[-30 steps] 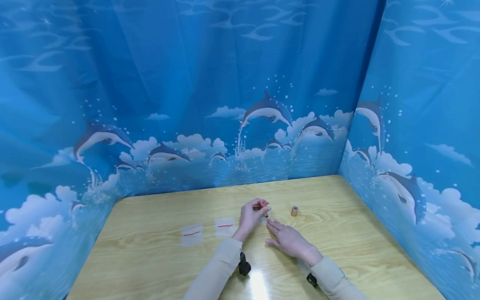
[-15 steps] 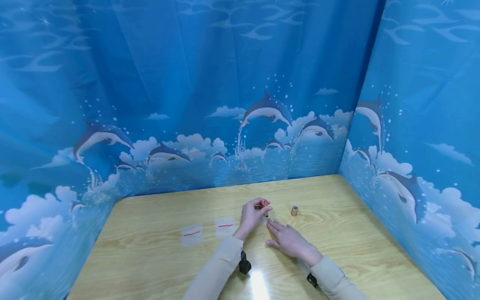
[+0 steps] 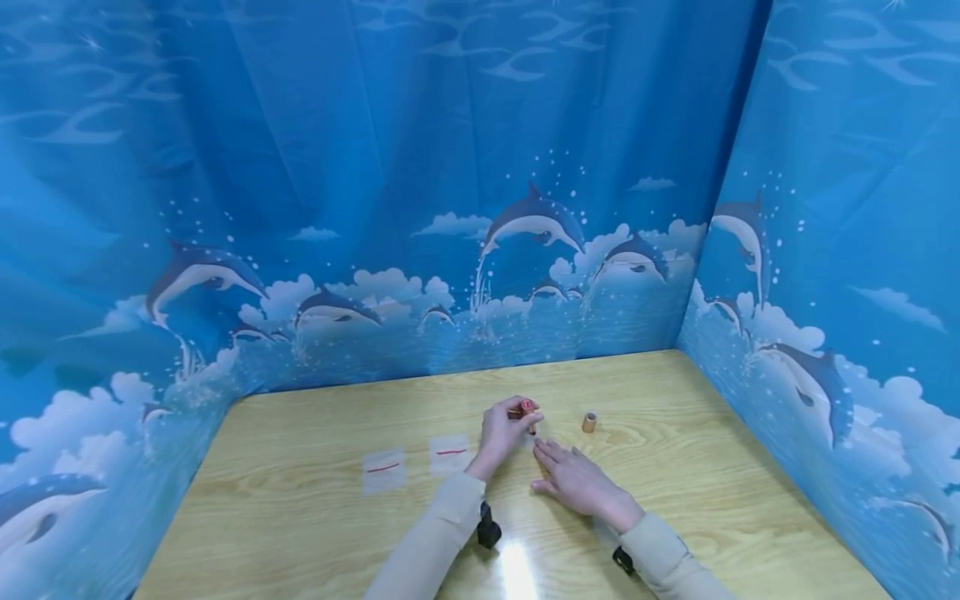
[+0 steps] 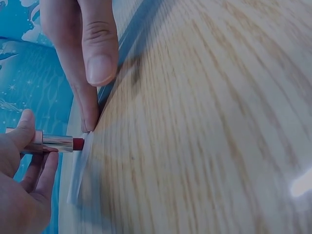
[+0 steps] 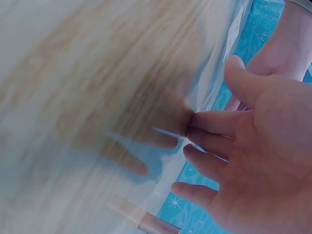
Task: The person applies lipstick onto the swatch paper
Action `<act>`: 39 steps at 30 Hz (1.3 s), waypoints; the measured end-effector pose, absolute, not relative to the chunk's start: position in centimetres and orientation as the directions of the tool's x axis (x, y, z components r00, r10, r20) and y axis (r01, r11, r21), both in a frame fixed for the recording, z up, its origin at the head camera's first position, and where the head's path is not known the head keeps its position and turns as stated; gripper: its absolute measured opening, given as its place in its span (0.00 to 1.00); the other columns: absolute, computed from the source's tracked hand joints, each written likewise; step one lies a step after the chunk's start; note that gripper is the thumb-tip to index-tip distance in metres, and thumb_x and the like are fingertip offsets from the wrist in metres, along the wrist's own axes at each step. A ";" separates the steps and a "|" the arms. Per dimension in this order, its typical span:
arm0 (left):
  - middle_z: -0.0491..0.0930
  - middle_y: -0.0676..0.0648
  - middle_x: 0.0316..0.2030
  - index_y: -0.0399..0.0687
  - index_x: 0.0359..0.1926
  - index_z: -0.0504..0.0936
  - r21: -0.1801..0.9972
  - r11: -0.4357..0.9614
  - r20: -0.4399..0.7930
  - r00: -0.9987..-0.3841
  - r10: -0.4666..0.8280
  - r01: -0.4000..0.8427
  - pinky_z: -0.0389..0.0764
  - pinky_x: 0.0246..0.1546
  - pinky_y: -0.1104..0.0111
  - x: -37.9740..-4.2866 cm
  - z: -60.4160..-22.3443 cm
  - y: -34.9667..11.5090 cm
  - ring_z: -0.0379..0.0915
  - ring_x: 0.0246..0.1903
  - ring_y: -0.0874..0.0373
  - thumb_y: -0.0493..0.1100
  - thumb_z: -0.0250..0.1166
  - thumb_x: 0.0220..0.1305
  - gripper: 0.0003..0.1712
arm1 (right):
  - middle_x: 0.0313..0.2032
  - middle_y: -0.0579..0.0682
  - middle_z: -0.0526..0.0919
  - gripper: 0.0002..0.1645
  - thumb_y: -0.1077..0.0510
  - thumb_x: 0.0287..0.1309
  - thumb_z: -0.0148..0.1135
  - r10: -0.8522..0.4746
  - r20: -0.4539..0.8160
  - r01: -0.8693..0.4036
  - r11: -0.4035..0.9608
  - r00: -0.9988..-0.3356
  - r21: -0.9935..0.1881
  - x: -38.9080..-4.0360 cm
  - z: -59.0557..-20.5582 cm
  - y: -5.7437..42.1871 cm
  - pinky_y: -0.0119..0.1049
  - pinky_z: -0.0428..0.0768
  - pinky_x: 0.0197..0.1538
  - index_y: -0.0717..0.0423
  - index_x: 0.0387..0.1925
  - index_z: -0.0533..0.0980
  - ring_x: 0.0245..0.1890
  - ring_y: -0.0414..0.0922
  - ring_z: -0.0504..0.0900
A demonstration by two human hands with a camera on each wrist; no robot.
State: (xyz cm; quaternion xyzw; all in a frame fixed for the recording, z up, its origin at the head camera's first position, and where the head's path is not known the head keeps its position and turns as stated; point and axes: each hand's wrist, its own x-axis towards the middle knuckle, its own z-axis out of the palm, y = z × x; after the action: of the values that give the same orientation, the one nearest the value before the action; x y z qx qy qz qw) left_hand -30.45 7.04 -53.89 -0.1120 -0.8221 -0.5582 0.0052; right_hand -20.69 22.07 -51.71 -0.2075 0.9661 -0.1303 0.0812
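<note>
Between thumb and fingers, my left hand [image 3: 501,435] pinches an open lipstick [image 4: 57,143]. The lipstick is held upright, with its red tip down at a small sheet of thin white paper [image 4: 78,178]; whether tip and paper touch is hard to tell. My right hand [image 3: 583,485] lies just to the right, its fingers extended and the fingertips at the sheet's near edge. From the head view the hands hide most of that sheet. To the right of the lipstick, its gold-coloured cap [image 3: 589,422] stands on the table, apart from both hands.
Left of my hands lie two white paper squares, the outer square [image 3: 383,481] and the nearer square [image 3: 447,463], each with a red stroke. The wooden table [image 3: 300,517] ends at a blue dolphin-print curtain [image 3: 420,333] behind and on the right.
My left hand and the lipstick have shifted very slightly to the right since the first frame. The right hand, the cap and the papers stay where they were.
</note>
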 end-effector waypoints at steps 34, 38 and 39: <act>0.86 0.53 0.34 0.52 0.41 0.88 0.906 0.384 0.131 -0.981 0.144 0.177 0.84 0.34 0.73 -30.1 -53.3 5.2 0.81 0.36 0.64 0.45 0.73 0.63 0.06 | 0.73 0.63 0.64 0.40 0.42 0.72 0.56 -0.424 -0.080 -0.387 0.877 -0.902 -0.284 -20.8 -52.0 22.0 0.67 0.62 0.72 0.69 0.70 0.65 0.73 0.63 0.62; 0.86 0.53 0.34 0.52 0.41 0.88 0.903 0.392 0.130 -0.982 0.137 0.174 0.84 0.33 0.73 -30.1 -53.3 5.0 0.81 0.35 0.64 0.44 0.73 0.63 0.06 | 0.73 0.63 0.63 0.40 0.42 0.72 0.56 -0.422 -0.084 -0.385 0.879 -0.903 -0.282 -20.8 -52.0 21.9 0.66 0.62 0.72 0.69 0.70 0.65 0.73 0.62 0.61; 0.86 0.54 0.34 0.53 0.41 0.88 0.903 0.395 0.125 -0.983 0.136 0.170 0.84 0.34 0.73 -30.1 -53.3 5.0 0.81 0.36 0.64 0.45 0.73 0.63 0.06 | 0.73 0.63 0.63 0.40 0.42 0.72 0.56 -0.418 -0.086 -0.379 0.879 -0.904 -0.290 -20.8 -52.0 21.9 0.66 0.61 0.72 0.69 0.70 0.65 0.74 0.62 0.61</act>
State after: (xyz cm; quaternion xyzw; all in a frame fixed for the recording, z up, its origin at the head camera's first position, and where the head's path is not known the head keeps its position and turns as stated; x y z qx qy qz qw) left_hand -30.10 5.00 -53.31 -0.0914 -0.8351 -0.5422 0.0157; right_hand -20.81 21.87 -51.95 -0.2060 0.9665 -0.1346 0.0730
